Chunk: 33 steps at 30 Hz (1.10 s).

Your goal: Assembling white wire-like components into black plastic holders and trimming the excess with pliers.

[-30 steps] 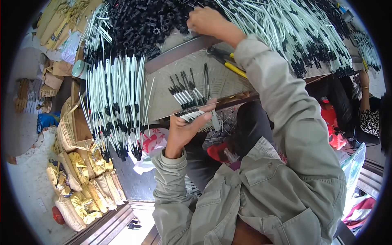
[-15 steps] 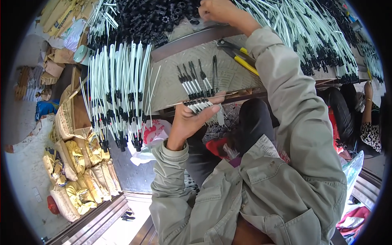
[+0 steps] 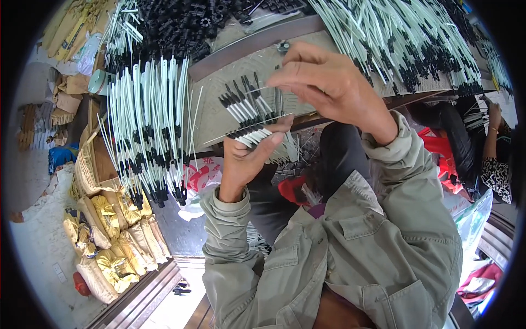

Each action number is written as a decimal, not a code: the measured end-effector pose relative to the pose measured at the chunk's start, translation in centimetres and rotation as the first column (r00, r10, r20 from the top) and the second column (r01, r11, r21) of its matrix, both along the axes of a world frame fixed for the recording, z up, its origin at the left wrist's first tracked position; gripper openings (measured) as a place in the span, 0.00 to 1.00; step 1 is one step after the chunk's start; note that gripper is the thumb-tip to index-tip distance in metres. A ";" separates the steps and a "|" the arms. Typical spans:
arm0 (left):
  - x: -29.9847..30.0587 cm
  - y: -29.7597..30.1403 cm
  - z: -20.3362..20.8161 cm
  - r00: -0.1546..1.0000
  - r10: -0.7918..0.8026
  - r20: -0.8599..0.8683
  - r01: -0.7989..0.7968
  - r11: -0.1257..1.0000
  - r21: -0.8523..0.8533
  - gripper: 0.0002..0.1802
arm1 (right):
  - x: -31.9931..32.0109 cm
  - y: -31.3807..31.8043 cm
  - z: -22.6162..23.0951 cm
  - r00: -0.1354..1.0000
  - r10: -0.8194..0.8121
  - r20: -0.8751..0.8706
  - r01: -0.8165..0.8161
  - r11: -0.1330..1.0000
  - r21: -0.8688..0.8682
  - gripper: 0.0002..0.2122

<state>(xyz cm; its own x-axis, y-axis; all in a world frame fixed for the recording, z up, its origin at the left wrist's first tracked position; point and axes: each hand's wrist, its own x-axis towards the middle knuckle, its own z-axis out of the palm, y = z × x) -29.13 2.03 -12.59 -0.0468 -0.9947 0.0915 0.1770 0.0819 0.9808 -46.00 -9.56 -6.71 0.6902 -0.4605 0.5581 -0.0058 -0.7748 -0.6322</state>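
Note:
My left hand (image 3: 249, 162) is closed around a row of white rods with black joints and tips (image 3: 244, 109), its thumb pressed along their near side. They fan out beyond my fingers over the table edge, and a thin straight strip (image 3: 219, 137) lies across them. Just right of the row's far end, my right hand (image 3: 331, 82) is raised with thumb and fingers pinched together. A fine pale line shows at its fingertips, but what they hold is too small to make out. The pliers are mostly hidden behind this hand.
Long pale rods with black joints (image 3: 153, 115) hang over the table's left edge. Behind a brown raised bar (image 3: 257, 46) lies a heap of black notched parts (image 3: 181, 24). Another large rod pile (image 3: 405, 38) covers the right. Wrapped bundles (image 3: 115, 241) lie lower left; another person's arm (image 3: 493, 126) shows far right.
My right hand has come back from the black parts at the far side to beside the row of rods, now pinching. The left hand keeps its hold, and the view has shifted slightly.

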 end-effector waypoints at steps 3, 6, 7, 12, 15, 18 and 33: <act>-0.1 -0.1 -0.1 1.000 0.001 -0.003 -0.001 1.000 -0.014 0.09 | -0.4 0.5 -0.1 0.994 -0.105 -0.020 0.102 0.985 -0.139 0.12; -0.1 -0.1 0.0 1.000 -0.001 -0.006 0.001 1.000 -0.021 0.09 | -0.8 0.6 -0.2 0.991 -0.126 -0.039 0.119 0.983 -0.140 0.15; -0.1 -0.1 0.0 1.000 0.000 -0.005 0.000 1.000 -0.018 0.09 | -1.0 0.5 -0.3 0.990 -0.128 -0.052 0.118 0.979 -0.166 0.16; 0.0 0.0 -0.1 1.000 0.007 0.007 -0.006 1.000 -0.015 0.09 | -0.8 0.7 -0.4 0.989 -0.136 -0.059 0.124 0.977 -0.171 0.18; 0.0 0.0 -0.1 1.000 0.006 0.007 -0.006 1.000 -0.022 0.09 | -0.9 0.7 -0.3 0.987 -0.144 -0.070 0.129 0.974 -0.187 0.19; -0.1 0.0 0.0 1.000 0.010 0.003 -0.010 1.000 -0.009 0.09 | -0.9 0.8 -0.1 0.985 -0.156 -0.076 0.138 0.969 -0.206 0.19; 0.2 -0.1 0.0 0.996 -0.008 0.091 0.008 1.000 0.002 0.09 | 1.6 -2.0 1.8 0.941 0.234 -0.245 -0.152 0.937 0.314 0.10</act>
<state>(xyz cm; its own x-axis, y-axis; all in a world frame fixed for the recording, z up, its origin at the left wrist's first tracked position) -28.94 1.93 -12.59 -0.0625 -0.9944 0.0852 0.0875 0.0796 0.9930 -44.43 -11.54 -4.90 0.8884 -0.4141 0.1984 -0.0792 -0.5639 -0.8220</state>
